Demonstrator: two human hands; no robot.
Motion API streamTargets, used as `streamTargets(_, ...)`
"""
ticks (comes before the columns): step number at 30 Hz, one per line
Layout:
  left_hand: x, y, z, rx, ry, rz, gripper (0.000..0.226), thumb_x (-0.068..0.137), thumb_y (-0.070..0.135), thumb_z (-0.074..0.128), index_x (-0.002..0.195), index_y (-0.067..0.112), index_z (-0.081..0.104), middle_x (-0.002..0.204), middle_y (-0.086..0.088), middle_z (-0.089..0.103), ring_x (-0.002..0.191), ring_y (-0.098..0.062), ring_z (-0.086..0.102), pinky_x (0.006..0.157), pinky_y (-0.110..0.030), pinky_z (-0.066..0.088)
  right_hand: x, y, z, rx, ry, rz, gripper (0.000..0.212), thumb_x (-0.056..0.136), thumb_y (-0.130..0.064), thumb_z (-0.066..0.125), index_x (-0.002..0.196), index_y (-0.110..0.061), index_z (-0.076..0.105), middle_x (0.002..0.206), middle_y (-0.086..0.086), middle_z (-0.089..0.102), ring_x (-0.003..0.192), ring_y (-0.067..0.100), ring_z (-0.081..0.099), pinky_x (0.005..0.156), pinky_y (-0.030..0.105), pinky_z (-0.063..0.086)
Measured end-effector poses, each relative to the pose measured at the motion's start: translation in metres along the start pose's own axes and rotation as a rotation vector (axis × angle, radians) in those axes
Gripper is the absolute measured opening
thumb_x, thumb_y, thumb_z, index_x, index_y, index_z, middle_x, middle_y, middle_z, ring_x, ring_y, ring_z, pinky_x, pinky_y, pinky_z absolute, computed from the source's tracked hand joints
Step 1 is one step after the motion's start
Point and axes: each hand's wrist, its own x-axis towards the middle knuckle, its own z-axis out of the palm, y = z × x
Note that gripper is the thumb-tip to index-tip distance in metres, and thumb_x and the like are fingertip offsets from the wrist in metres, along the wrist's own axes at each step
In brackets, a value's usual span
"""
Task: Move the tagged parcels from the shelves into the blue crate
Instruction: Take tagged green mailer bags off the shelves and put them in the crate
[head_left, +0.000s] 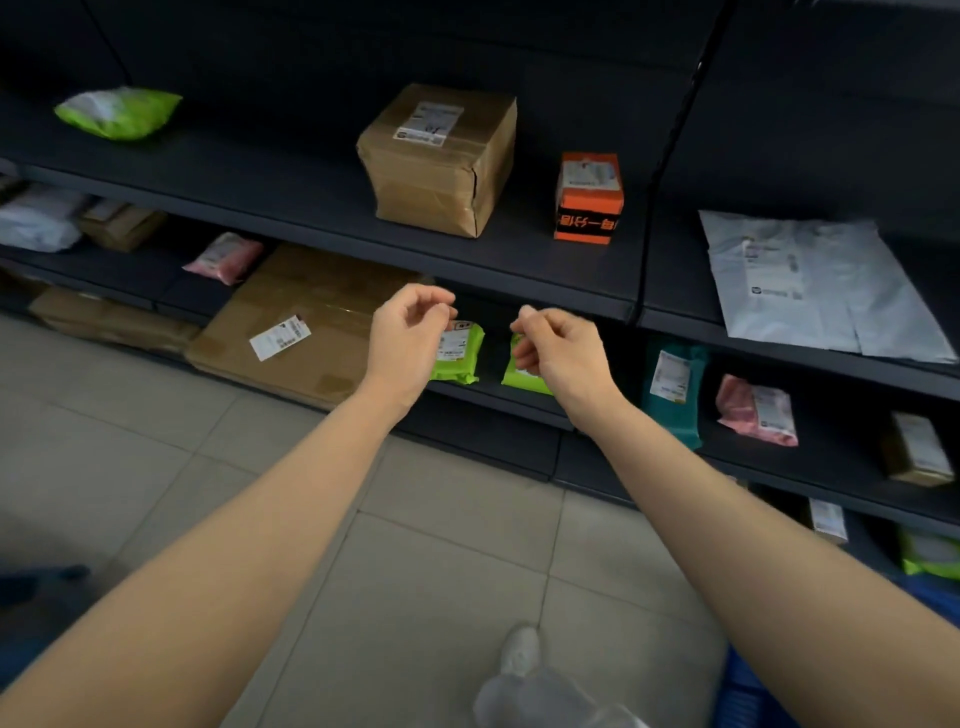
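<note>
While the left hand (410, 338) and right hand (558, 348) hover, each grip loosely curled and empty, just before two small lime-green plastic mailer parcels (460, 353), a hasty pinch could slip off slick film.

Left hand (410, 332), right hand (558, 348), both empty, before green parcels (460, 353)

blue crate (748, 691) cut by bottom edge | right green parcel (522, 382) half behind right hand (558, 351)
</note>
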Motion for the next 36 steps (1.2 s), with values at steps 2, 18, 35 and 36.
streamTargets(2, 0.012, -0.018, 0.004, 0.011, 0.002, -0.043, 0.027, 0.09, 0.003, 0.051, 0.081, 0.026, 0.062, 0.086, 0.0, 0.065, 0.087, -0.018, 0.063, 0.081, -0.028, 0.051, 0.016, 0.015, 0.004, -0.028, -0.029, 0.033, 0.031, 0.097, -0.027, 0.05, 0.087, -0.002, 0.067, 0.062, 0.0, 0.058, 0.057, 0.01, 0.053, 0.062, 0.023, 0.047)
streamTargets(18, 0.12, -0.13, 0.005, 0.158, -0.175, -0.218, 0.021, 0.091, 0.005, 0.052, 0.085, 0.022, 0.061, 0.1, -0.01, 0.066, 0.09, -0.017, 0.062, 0.071, -0.017, 0.047, 0.113, 0.106, 0.039, -0.134, 0.101, 0.354, 0.038, 0.095, -0.033, 0.052, 0.098, 0.002, 0.064, 0.07, 0.002, 0.057, 0.065, 0.015, 0.054, 0.073, 0.036, 0.053)
streamTargets(35, 0.196, -0.263, 0.028, 0.461, -0.3, -0.302, 0.016, 0.093, 0.01, 0.053, 0.105, 0.007, 0.063, 0.113, -0.009, 0.062, 0.102, -0.02, 0.058, 0.08, -0.024, 0.041, 0.193, 0.232, 0.056, -0.369, 0.203, 0.538, 0.024, 0.092, -0.043, 0.053, 0.096, -0.02, 0.057, 0.104, 0.01, 0.056, 0.092, 0.024, 0.054, 0.067, 0.028, 0.046)
streamTargets(36, 0.199, -0.27, 0.033, 0.467, -0.294, -0.304, 0.016, 0.093, 0.009, 0.053, 0.105, 0.006, 0.063, 0.114, -0.009, 0.062, 0.102, -0.02, 0.057, 0.081, -0.024, 0.041, 0.198, 0.24, 0.058, -0.366, 0.207, 0.545, 0.03, 0.091, -0.044, 0.053, 0.108, -0.02, 0.057, 0.114, 0.011, 0.056, 0.104, 0.026, 0.055, 0.08, 0.033, 0.05)
